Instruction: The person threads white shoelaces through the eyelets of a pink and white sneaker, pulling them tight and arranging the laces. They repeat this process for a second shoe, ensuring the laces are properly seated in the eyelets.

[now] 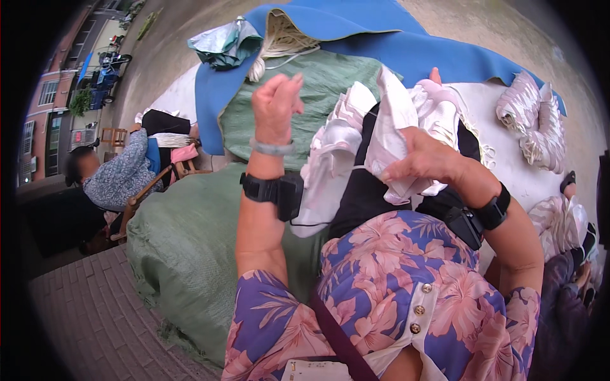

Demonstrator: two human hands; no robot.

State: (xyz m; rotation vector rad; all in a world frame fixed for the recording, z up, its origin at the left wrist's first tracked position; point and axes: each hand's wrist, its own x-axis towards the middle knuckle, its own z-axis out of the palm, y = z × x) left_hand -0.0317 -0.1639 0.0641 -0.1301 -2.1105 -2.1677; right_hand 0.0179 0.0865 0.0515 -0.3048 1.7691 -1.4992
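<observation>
Raised over the green sack top, my left hand point(276, 105) has its fingers curled closed. Whatever it may hold is too small or hidden to make out. My right hand point(427, 157) grips a pinkish-white fabric shoe upper point(391, 105) above my lap, thumb on its near part. A short stretch of white lace point(361, 167) shows beside that upper, to its left. Along my left thigh lie several more white shoe uppers point(327, 159), overlapping each other. Another pile of white uppers point(448, 120) rests beyond my right hand, partly covered by it.
A full green woven sack point(184, 235) bulges at my left. Ahead, a blue sheet point(375, 51) partly covers a bundle of white laces point(283, 38). Nested uppers point(534, 117) lie at far right. Seated people point(121, 168) are at left and lower right.
</observation>
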